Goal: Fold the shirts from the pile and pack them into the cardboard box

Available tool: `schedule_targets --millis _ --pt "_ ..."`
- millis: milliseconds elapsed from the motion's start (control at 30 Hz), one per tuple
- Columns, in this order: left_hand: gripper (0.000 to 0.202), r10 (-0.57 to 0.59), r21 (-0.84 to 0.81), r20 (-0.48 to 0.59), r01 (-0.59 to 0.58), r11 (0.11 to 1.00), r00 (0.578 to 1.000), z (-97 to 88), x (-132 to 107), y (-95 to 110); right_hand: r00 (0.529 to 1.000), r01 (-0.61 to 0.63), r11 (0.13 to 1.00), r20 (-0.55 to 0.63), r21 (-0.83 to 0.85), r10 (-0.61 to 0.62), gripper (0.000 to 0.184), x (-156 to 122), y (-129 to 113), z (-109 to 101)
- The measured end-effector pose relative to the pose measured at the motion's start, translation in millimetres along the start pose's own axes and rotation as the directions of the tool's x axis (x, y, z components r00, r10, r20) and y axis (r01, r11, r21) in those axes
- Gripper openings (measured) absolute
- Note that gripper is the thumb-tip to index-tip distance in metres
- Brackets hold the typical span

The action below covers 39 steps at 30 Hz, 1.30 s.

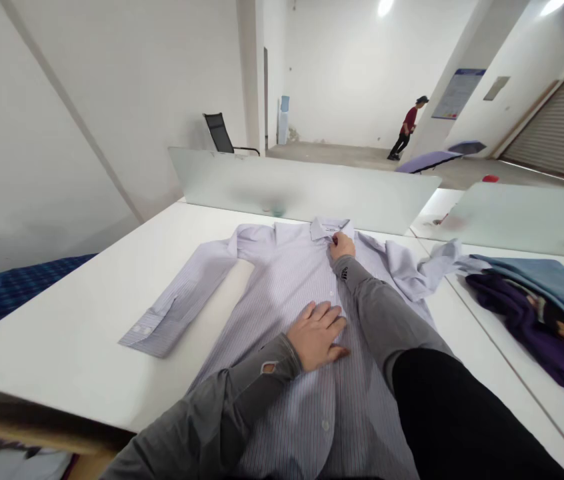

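A pale striped button-up shirt [282, 287] lies front side up on the white table [162, 233], its collar toward the frosted divider. Its left-lying sleeve is stretched out with the cuff near the table's left part; the other sleeve is bunched to the right. My left hand [318, 335] rests flat on the shirt front beside the button line, fingers spread. Up at the collar, my right hand [342, 246] is closed with its fingers pinching the shirt just below the collar opening. The exact bit of cloth in the pinch is partly hidden.
Folded clothes [542, 300], denim blue and dark purple, are piled on the table at right. Frosted glass dividers [302, 187] run along the far edge. Beyond stand a black chair [219, 133], a water dispenser [283, 121] and a person [407, 130] in red.
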<state>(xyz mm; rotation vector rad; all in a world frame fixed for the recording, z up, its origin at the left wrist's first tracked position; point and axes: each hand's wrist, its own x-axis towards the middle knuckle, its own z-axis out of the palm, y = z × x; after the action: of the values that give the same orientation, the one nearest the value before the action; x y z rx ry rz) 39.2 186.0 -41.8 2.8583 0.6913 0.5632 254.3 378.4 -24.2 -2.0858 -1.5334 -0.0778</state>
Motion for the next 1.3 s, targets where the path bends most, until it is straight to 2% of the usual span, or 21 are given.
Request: schedule_targets --millis 100,200,267,400,567,667,800,900,1000,1067,1167,1233,1300 --pt "0.063 0.008 0.043 0.079 -0.012 0.999 0.997 3.1 -4.0 -1.1 1.0 0.025 0.999 -0.002 -0.02 -0.025 0.043 -17.0 -3.0 -9.8" --pt "0.07 0.014 0.061 0.13 -0.022 0.998 0.991 2.7 -5.3 -2.8 0.988 0.147 0.989 0.045 -0.02 -0.145 0.053 -54.2 0.7 -23.4" --pt "0.073 0.011 0.068 0.144 -0.021 0.997 0.989 2.2 -5.3 -3.2 0.953 0.268 0.963 0.151 -0.011 -0.263 0.05 -87.5 9.4 -35.2" --pt "0.072 0.008 0.083 0.15 -0.021 0.996 0.989 1.3 -4.9 -2.1 0.834 0.455 0.89 0.347 0.003 -0.428 0.042 -161.1 38.5 -71.0" --pt "0.073 -0.064 0.092 0.132 0.052 0.994 0.989 -1.0 -7.6 4.0 0.746 0.582 0.812 0.37 0.042 -0.553 0.049 -252.5 69.2 -119.7" --pt "0.07 -0.162 0.102 0.043 0.157 0.982 0.986 2.2 -20.5 21.4 0.753 0.6 0.8 0.35 -0.017 -0.558 0.048 -291.0 74.9 -133.7" --pt "0.071 -0.17 0.052 -0.075 0.174 0.983 0.983 10.1 -54.2 72.7 0.795 0.558 0.825 0.341 -0.088 -0.501 0.047 -306.7 71.9 -134.7" --pt "0.071 -0.047 0.008 -0.088 0.048 0.999 0.995 8.9 -78.8 116.7 0.803 0.54 0.837 0.354 -0.091 -0.479 0.047 -302.6 68.4 -131.4" --pt "0.064 0.074 -0.007 -0.059 -0.075 0.997 0.996 -1.9 -95.6 137.6 0.805 0.54 0.839 0.337 -0.073 -0.488 0.046 -297.5 68.1 -129.5" --pt "0.057 0.007 -0.009 -0.096 -0.008 1.0 0.995 -13.2 -106.1 132.0 0.806 0.544 0.838 0.311 -0.051 -0.504 0.045 -297.1 69.8 -130.3" --pt "0.048 -0.204 0.027 -0.179 0.213 0.977 0.962 -29.2 -126.0 104.1 0.797 0.552 0.833 0.279 0.023 -0.536 0.043 -304.0 74.1 -136.3" --pt "0.048 -0.299 0.107 -0.159 0.317 0.942 0.941 -34.7 -140.2 84.7 0.785 0.561 0.824 0.27 0.074 -0.558 0.044 -312.6 77.5 -142.4" --pt "0.05 -0.358 0.186 -0.098 0.37 0.91 0.929 -34.5 -151.1 71.9 0.775 0.57 0.815 0.261 0.103 -0.575 0.044 -320.7 81.6 -148.0"
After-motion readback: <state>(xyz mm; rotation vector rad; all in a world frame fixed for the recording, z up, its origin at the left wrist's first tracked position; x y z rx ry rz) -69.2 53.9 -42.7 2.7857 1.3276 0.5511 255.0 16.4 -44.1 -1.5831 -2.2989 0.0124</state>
